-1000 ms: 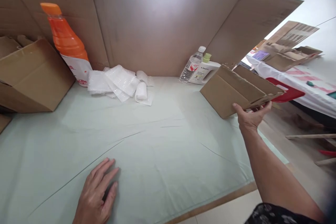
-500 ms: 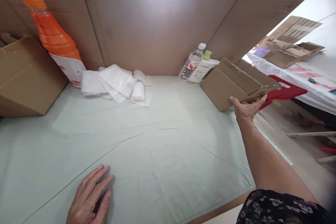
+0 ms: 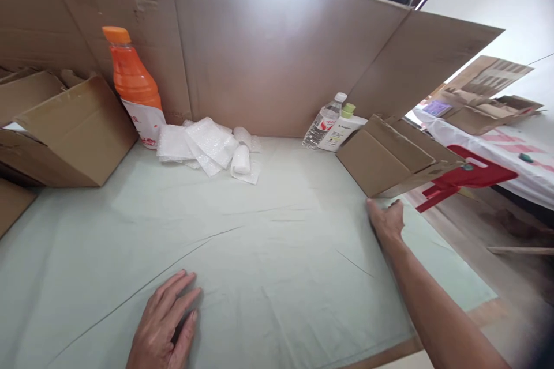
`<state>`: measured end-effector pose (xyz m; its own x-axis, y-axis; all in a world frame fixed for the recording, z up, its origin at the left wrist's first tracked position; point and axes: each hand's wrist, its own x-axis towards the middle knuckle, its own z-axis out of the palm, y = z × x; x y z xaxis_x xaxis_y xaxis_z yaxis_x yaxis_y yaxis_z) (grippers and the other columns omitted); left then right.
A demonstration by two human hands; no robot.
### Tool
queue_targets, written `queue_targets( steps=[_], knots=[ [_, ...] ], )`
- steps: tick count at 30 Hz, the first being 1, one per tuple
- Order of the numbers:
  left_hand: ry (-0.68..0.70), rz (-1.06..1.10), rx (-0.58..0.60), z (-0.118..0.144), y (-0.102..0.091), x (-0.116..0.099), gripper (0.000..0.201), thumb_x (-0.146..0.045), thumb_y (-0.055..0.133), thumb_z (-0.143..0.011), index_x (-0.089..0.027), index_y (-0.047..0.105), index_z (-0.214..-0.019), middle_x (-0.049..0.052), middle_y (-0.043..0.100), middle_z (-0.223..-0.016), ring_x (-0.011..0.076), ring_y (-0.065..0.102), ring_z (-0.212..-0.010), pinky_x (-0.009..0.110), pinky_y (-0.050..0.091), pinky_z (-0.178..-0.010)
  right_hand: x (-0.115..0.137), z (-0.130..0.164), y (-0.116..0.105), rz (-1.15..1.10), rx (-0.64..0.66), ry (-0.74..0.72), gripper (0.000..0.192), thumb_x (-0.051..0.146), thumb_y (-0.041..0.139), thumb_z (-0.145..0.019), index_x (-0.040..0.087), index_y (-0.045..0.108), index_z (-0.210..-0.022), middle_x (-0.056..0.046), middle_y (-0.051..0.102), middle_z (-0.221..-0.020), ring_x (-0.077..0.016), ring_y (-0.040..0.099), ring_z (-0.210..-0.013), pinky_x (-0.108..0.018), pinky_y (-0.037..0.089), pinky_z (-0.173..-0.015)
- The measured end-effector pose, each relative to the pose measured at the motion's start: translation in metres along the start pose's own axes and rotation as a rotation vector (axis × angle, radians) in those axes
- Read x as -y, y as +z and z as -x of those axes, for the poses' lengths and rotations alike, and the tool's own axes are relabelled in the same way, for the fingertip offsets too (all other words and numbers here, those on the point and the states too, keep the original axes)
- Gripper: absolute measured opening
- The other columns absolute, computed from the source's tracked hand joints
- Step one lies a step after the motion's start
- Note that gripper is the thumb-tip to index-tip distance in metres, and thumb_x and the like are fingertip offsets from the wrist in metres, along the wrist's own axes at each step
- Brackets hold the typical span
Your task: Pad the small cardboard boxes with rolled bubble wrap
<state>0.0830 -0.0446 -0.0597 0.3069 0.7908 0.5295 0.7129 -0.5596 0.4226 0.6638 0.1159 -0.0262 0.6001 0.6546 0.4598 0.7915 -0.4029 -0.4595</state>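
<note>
Two hands: both bare, both low on the pale green cloth point(image 3: 268, 242).
Left hand point(image 3: 162, 328): flat on the cloth, palm down, fingers spread and relaxed, grasping nothing.
Right hand point(image 3: 386, 220): at the near lower corner of the cardboard box point(image 3: 392, 158); fingers loosely curled, released, gripping nothing; fingertips at or just short of the box's bottom edge, contact not clear.
Cardboard box: just beyond the right fingertips, resting near the table's right edge, tilted, far end out over the edge above a red stool point(image 3: 470, 176).
Beyond the box: clear water bottle point(image 3: 324, 121) and white bottle with green cap point(image 3: 341, 128), close beside the box's far corner.
Well beyond the left fingers: bubble wrap point(image 3: 208, 147), orange bottle point(image 3: 132, 83), larger carton point(image 3: 71, 132).
Backdrop: cardboard screen point(image 3: 277, 52) upright behind everything.
Risk, tipping: overhanging box likely to slide or drop off the edge if nudged from the near corner.
Risk, knock-over: push toward the far corner likely to topple the two bottles.
Risk, cloth: loose, creased fabric able to drag under either palm and shift the box.
</note>
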Motion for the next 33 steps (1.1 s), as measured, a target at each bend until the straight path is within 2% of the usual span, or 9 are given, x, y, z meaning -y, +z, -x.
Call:
queue_targets(
  steps=[3, 7, 14, 17, 23, 25, 28, 31, 33],
  knots=[
    [0.015, -0.012, -0.008, 0.0, 0.001, 0.003, 0.037, -0.018, 0.061, -0.091, -0.026, 0.066, -0.127, 0.007, 0.069, -0.132, 0.0252, 0.062, -0.126, 0.035, 0.059, -0.094, 0.012, 0.035, 0.0, 0.091, 0.172, -0.004, 0.06, 0.055, 0.054, -0.084, 0.009, 0.059, -0.122, -0.03, 0.064, -0.122, -0.0424, 0.06, -0.115, -0.061, 0.043, -0.096],
    [0.067, -0.045, -0.032, 0.002, 0.007, 0.003, 0.035, -0.019, 0.06, -0.092, -0.025, 0.067, -0.126, 0.008, 0.07, -0.131, 0.0255, 0.064, -0.124, 0.035, 0.06, -0.092, 0.043, 0.087, -0.005, 0.11, 0.319, -0.181, 0.054, 0.052, 0.047, -0.088, 0.017, 0.062, -0.126, -0.02, 0.06, -0.141, -0.0366, 0.053, -0.134, -0.058, 0.04, -0.11],
    [0.104, -0.093, -0.044, 0.014, 0.013, -0.018, 0.025, -0.011, 0.053, -0.091, -0.023, 0.07, -0.105, 0.01, 0.073, -0.124, 0.0261, 0.067, -0.118, 0.037, 0.058, -0.09, 0.124, 0.194, -0.02, 0.067, 0.564, -0.833, 0.057, 0.048, 0.04, -0.101, 0.024, 0.048, -0.152, -0.012, 0.046, -0.158, -0.0308, 0.043, -0.145, -0.053, 0.041, -0.114],
    [0.138, -0.042, 0.018, 0.015, -0.004, -0.037, 0.026, -0.009, 0.055, -0.087, -0.021, 0.069, -0.105, 0.011, 0.072, -0.124, 0.0263, 0.064, -0.121, 0.037, 0.059, -0.093, 0.174, 0.203, -0.015, -0.027, 0.668, -0.95, 0.059, 0.048, 0.041, -0.102, 0.024, 0.042, -0.156, -0.012, 0.041, -0.162, -0.0294, 0.039, -0.149, -0.051, 0.038, -0.117],
    [-0.014, 0.229, 0.175, 0.021, -0.04, -0.06, 0.026, -0.009, 0.054, -0.085, -0.02, 0.071, -0.101, 0.012, 0.073, -0.12, 0.0267, 0.063, -0.123, 0.04, 0.059, -0.099, 0.278, 0.199, 0.032, 0.014, 0.76, -0.956, 0.06, 0.048, 0.043, -0.101, 0.016, 0.048, -0.151, -0.017, 0.04, -0.161, -0.0345, 0.036, -0.15, -0.056, 0.035, -0.118],
    [-0.056, 0.339, 0.198, 0.023, -0.055, -0.054, 0.024, -0.011, 0.055, -0.088, -0.02, 0.072, -0.102, 0.011, 0.076, -0.11, 0.0237, 0.067, -0.113, 0.037, 0.06, -0.096, 0.296, 0.222, 0.031, -0.005, 0.797, -1.085, 0.061, 0.049, 0.045, -0.101, 0.015, 0.049, -0.151, -0.019, 0.038, -0.162, -0.0357, 0.034, -0.151, -0.056, 0.033, -0.119],
    [-0.168, 0.318, 0.102, 0.015, -0.079, -0.033, 0.026, -0.013, 0.052, -0.094, -0.019, 0.071, -0.109, 0.011, 0.076, -0.107, 0.0214, 0.07, -0.105, 0.036, 0.059, -0.094, 0.303, 0.274, 0.004, -0.136, 0.894, -1.333, 0.065, 0.052, 0.048, -0.099, 0.016, 0.046, -0.154, -0.018, 0.034, -0.164, -0.0356, 0.032, -0.152, -0.057, 0.029, -0.121],
    [-0.209, 0.108, -0.005, -0.008, -0.094, 0.001, 0.029, -0.013, 0.05, -0.095, -0.019, 0.071, -0.115, 0.013, 0.072, -0.122, 0.024, 0.065, -0.12, 0.041, 0.054, -0.103, 0.296, 0.323, -0.036, -0.302, 1.049, -1.521, 0.072, 0.057, 0.051, -0.098, 0.022, 0.038, -0.159, -0.014, 0.032, -0.166, -0.0335, 0.027, -0.154, -0.057, 0.024, -0.124],
    [-0.214, -0.048, 0.05, -0.025, -0.096, 0.026, 0.031, -0.014, 0.052, -0.094, -0.017, 0.069, -0.119, 0.015, 0.065, -0.136, 0.029, 0.056, -0.134, 0.048, 0.049, -0.11, 0.291, 0.341, -0.056, -0.374, 1.153, -1.606, 0.073, 0.057, 0.051, -0.098, 0.024, 0.033, -0.161, -0.01, 0.033, -0.166, -0.0305, 0.026, -0.155, -0.054, 0.021, -0.126]
  ],
)
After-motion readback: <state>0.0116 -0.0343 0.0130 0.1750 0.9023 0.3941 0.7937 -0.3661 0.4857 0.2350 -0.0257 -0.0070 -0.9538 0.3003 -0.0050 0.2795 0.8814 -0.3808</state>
